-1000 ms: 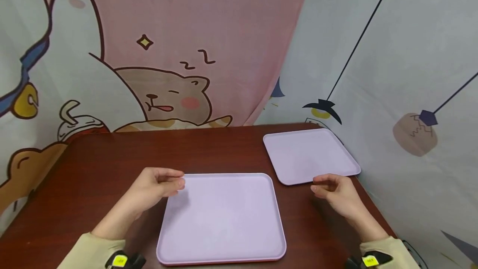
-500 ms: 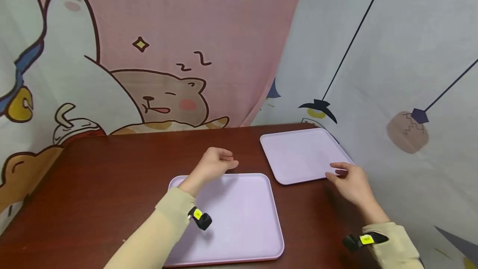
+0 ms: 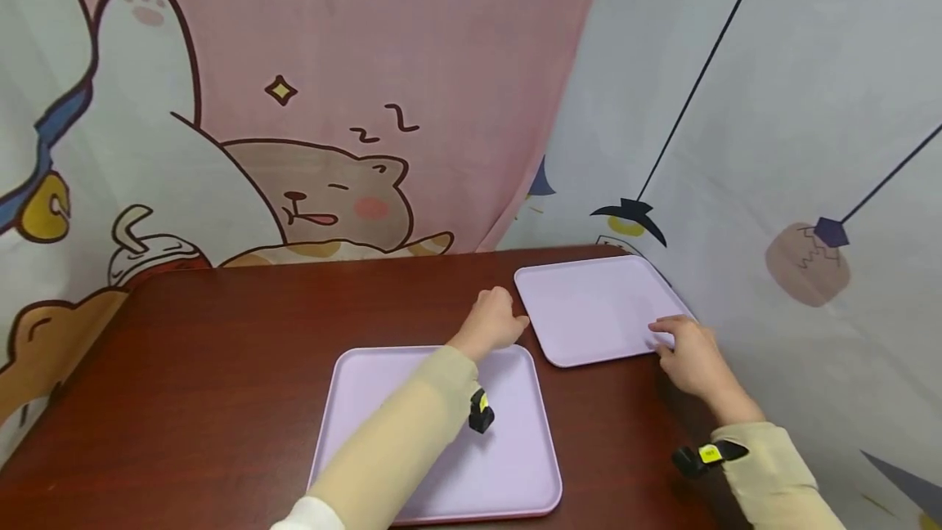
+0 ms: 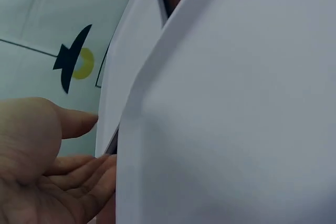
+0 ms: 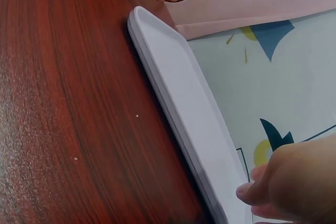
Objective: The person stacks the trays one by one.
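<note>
A pale lilac tray [image 3: 599,309] lies at the back right of the table, and its edge looks doubled in the right wrist view, like stacked trays. My left hand [image 3: 491,321] is just off its left edge. In the left wrist view the thumb stands apart from the loosely bent fingers [image 4: 79,184], with nothing between them. My right hand [image 3: 692,357] is at the front right corner of that tray, fingertips over its rim and thumb apart. A second lilac tray [image 3: 508,448] lies in front, partly covered by my left forearm.
The dark red-brown wooden table [image 3: 235,366] carries both trays. A printed cloth [image 3: 471,88] with cartoon animals hangs behind it, and a pale cloth [image 3: 795,186] borders the right side. Each wrist wears a small black camera [image 3: 482,414].
My left hand has swung rightward from the front tray's far left corner, across that tray, to the back tray's left edge. My right hand has shifted slightly right along the back tray's front edge.
</note>
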`<state>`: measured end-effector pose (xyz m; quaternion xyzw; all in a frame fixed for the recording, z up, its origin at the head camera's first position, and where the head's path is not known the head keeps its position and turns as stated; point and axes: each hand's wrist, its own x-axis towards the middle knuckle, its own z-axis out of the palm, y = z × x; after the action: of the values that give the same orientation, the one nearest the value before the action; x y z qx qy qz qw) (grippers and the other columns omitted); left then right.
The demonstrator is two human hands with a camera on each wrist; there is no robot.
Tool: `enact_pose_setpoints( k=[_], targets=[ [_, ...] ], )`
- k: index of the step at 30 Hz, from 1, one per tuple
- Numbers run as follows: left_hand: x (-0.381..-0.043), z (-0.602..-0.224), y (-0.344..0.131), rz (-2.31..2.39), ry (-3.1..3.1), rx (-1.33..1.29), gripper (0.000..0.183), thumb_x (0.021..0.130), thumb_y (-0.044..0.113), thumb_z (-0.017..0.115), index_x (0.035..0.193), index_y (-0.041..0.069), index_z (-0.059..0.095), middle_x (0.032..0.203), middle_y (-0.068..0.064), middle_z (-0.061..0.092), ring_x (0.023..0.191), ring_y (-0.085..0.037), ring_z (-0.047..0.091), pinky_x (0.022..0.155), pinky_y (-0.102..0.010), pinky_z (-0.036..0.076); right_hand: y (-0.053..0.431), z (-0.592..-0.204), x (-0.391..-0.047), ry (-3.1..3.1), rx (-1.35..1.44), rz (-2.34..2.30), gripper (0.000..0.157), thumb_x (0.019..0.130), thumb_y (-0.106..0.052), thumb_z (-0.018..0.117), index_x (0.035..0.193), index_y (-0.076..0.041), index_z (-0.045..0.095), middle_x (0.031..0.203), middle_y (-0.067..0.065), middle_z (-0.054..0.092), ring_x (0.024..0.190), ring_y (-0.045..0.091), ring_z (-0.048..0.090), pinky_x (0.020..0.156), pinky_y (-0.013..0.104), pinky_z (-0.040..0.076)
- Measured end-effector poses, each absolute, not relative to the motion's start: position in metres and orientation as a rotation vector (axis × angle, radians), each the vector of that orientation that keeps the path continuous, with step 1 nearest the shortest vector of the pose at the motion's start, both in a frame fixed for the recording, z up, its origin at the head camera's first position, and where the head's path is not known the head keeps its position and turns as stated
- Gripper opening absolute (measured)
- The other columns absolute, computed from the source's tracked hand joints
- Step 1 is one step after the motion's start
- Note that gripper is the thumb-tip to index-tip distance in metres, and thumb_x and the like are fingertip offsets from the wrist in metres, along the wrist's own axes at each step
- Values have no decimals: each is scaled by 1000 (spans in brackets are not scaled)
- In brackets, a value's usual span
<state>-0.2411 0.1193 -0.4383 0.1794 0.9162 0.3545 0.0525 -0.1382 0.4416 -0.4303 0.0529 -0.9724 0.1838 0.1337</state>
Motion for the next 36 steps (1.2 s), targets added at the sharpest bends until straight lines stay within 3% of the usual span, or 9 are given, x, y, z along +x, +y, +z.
enact_pose_setpoints(
  k=[3,6,13,18,27,36],
  targets=[
    [-253,-451,135,1006,2779,514,31,94,30,80,89,0,72,95,-16,72,90,-27,67,82,-40,58,442,-432,-141,-2844,157,553,27,86,7,73,112,16,72,118,38,65,113,59,60,98,71,45],
    [-275,-484,155,979,2794,456,35,89,35,83,96,2,74,103,-15,73,94,-25,68,81,-39,57,446,-432,-138,-2832,105,639,29,89,5,75,116,16,70,120,39,64,109,59,62,94,71,50],
    [-293,-515,175,969,2824,338,35,85,36,83,98,5,74,103,-13,73,96,-27,70,81,-40,58,460,-424,-128,-2754,-150,855,39,96,-7,75,125,18,66,120,42,65,105,56,67,85,63,58],
    [-291,-517,177,1002,2844,299,26,83,29,82,90,5,73,98,-13,73,93,-31,71,81,-44,60,469,-422,-127,-2777,-350,916,49,100,-14,73,130,22,59,126,43,61,109,55,64,84,59,59],
    [-281,-499,172,1040,2830,274,9,81,11,75,82,7,68,92,-13,70,87,-26,67,79,-41,58,471,-430,-136,-2781,-341,816,50,99,-12,71,131,23,57,130,47,55,118,62,57,96,70,48],
    [-288,-498,163,1055,2784,250,8,86,10,72,90,4,70,97,-14,70,85,-25,65,76,-42,57,477,-433,-140,-2837,-410,863,55,101,-11,64,134,29,47,133,50,49,121,64,51,101,71,44]
  ],
)
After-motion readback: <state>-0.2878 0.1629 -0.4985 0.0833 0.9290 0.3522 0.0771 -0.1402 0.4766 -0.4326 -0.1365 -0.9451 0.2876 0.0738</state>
